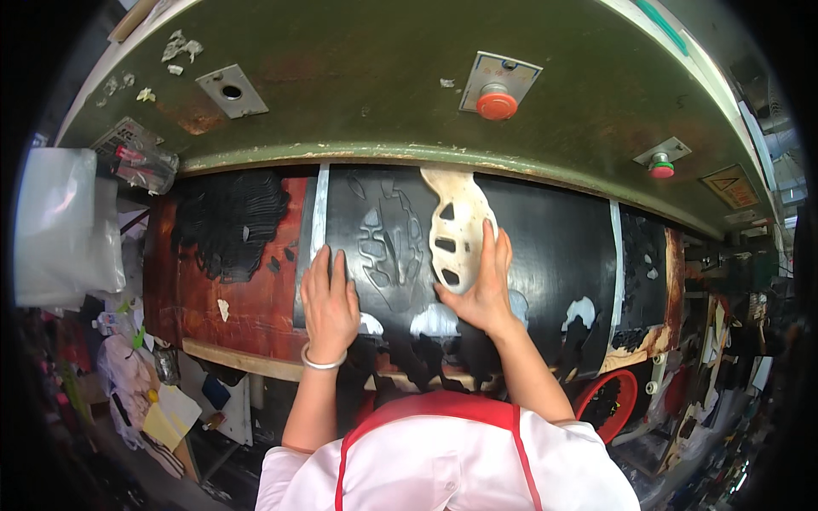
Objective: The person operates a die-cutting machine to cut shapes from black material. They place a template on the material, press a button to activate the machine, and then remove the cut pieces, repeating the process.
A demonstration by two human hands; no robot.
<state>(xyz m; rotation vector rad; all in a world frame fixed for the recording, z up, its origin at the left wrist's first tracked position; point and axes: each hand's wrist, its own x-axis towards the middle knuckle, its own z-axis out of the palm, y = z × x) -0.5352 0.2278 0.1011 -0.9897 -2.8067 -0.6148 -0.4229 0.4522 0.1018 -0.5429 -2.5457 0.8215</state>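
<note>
A cream, sole-shaped cutting die (460, 223) with several openings stands on the black sheet (554, 247), its far end under the green machine's edge. My right hand (486, 289) grips its near right side, thumb at the near end and fingers along the right edge. My left hand (331, 307) rests with fingers stretched out on the left part of the sheet, a bangle on its wrist. Between my hands, a sole-shaped cut pattern (388, 243) shows in the sheet, with loose-looking outlines. I cannot tell whether the pieces there are cut through.
The green machine (358, 94) spans the far side, with a red push button (496, 104) and a green-ringed one (661, 167). A stack of black cut pieces (230, 221) lies on the reddish board (239, 311) at left. An orange-red basket (626, 409) sits low right; clear plastic bags (64, 230) hang at far left.
</note>
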